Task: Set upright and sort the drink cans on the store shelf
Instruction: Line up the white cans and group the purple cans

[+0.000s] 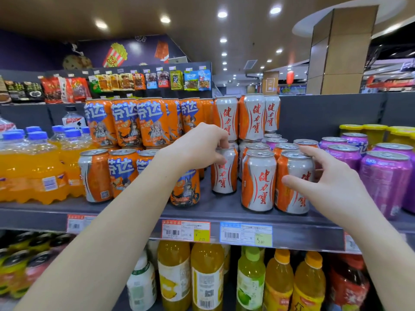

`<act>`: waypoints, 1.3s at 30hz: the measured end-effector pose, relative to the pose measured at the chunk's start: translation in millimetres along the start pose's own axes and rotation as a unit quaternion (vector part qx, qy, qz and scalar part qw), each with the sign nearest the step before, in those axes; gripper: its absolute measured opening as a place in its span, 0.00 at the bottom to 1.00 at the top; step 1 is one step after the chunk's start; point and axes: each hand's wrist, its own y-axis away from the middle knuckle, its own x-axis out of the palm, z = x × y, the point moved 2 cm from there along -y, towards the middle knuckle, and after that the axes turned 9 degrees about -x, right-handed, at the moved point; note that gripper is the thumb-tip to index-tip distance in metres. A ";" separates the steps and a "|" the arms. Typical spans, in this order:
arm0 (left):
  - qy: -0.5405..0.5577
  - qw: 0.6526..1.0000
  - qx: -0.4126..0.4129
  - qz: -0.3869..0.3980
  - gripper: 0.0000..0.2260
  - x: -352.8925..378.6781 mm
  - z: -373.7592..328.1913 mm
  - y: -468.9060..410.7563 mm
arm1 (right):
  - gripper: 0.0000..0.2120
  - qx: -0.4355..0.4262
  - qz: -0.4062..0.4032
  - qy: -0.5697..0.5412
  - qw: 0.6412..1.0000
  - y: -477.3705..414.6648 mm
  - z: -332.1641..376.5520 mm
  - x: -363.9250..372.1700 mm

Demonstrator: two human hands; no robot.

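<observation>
On the middle shelf [224,209] of a store drinks aisle, a person's left hand [202,144] grips a silver-and-orange can [224,173] by its top rim, fingers curled over the lid. The can stands upright, a little back from the shelf edge, between the cartoon-print orange cans [125,124] on the left and its matching brand on the right. The right hand [332,182] is spread open and holds nothing, its fingers above the lid and its thumb at the face of the front-row can [294,187], which is also upright; whether it touches cannot be told. More matching cans are stacked two tiers high behind. Purple cans [386,176] stand at far right, orange soda bottles [33,171] at far left, and price tags [186,231] line the shelf edge.
</observation>
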 end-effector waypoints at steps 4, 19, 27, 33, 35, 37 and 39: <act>0.019 1.000 0.009 -0.003 0.12 -0.1 0.6 -1.3 | 0.36 0.006 -0.005 -0.006 1.000 1.9 0.0 2.8; 0.109 0.994 0.017 0.011 0.27 20.7 -51.8 51.7 | 0.37 -0.016 -0.007 -0.042 0.999 2.1 -3.6 12.3; 0.024 1.000 0.019 0.001 0.23 4.1 -25.1 52.9 | 0.47 -0.031 0.127 -0.123 0.984 7.9 -0.6 21.8; 0.014 1.000 0.023 -0.006 0.23 -0.3 -11.3 57.6 | 0.44 -0.064 0.009 -0.080 0.995 12.3 10.7 49.4; 0.018 1.000 0.020 -0.010 0.22 0.5 -8.7 59.0 | 0.43 -0.075 -0.020 -0.044 0.996 12.2 10.8 58.3; 0.034 0.999 0.022 -0.008 0.22 0.4 -7.9 60.4 | 0.43 -0.080 -0.039 -0.018 0.996 12.9 10.3 62.9; 0.052 0.998 0.023 -0.006 0.22 -0.3 -7.5 61.3 | 0.43 -0.079 -0.046 -0.001 0.996 14.5 11.4 64.4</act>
